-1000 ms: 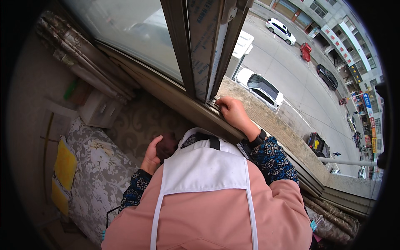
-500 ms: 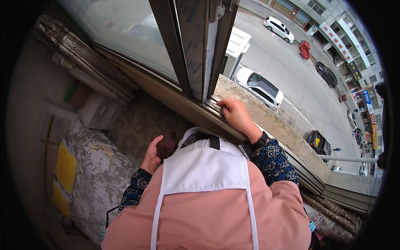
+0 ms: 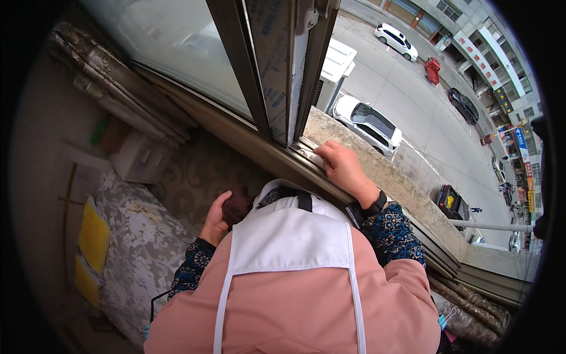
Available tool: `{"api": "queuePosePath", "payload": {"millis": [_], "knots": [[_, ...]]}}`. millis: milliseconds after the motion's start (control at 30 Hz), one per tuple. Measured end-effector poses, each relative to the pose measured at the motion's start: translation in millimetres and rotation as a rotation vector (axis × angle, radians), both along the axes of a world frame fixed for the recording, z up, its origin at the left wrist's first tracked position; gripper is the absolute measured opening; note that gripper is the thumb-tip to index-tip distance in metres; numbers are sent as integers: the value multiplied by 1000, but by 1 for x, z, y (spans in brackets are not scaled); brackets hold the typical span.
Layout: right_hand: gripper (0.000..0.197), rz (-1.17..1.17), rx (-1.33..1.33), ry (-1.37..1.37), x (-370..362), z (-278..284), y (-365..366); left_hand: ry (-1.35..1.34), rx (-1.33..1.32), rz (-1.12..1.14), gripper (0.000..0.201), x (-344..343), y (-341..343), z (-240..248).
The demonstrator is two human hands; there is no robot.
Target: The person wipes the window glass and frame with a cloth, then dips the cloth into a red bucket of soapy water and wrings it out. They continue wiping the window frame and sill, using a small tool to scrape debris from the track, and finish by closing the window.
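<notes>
My right hand (image 3: 343,168) is at the window track (image 3: 311,154), its fingers curled down with the tips at the rail. Whatever they hold, if anything, is hidden beneath them. Beside my body on the left, my left hand (image 3: 216,217) is closed around a crumpled dark reddish-brown cloth (image 3: 237,205). The sliding window sash (image 3: 236,65) has a dark frame and stands just past the right hand. Printed film covers part of the inner frame (image 3: 275,76).
A stone ledge (image 3: 377,168) runs outside the window; parked cars, including a white car (image 3: 368,125), line the street below. Inside, to the left, are a bed with patterned cover (image 3: 138,248), yellow cushions (image 3: 93,233), a white bedside cabinet (image 3: 141,156) and a gathered curtain (image 3: 112,88).
My right hand has drawn back along the track, toward the right and slightly nearer, uncovering a little more of the rail. The left hand with the cloth has stayed in place.
</notes>
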State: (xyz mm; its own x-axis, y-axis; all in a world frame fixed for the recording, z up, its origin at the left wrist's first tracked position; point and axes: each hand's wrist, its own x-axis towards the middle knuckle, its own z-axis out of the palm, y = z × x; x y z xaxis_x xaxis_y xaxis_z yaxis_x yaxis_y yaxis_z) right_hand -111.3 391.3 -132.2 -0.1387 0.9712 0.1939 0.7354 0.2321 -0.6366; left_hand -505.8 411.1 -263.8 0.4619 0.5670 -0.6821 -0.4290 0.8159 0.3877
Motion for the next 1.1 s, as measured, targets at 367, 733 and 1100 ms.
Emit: {"api": "queuePosePath", "payload": {"millis": [367,733,1100], "knots": [[19,-261,120,224,36,14,-42,391,810,-65,30,56,8,103],[20,-319,74,389,78,1,-119,1495,1676,-851,43,214,9,131],[21,-213,132,583,127,-6,-138,1585,1998,-1220,38,207,39,128]]}}
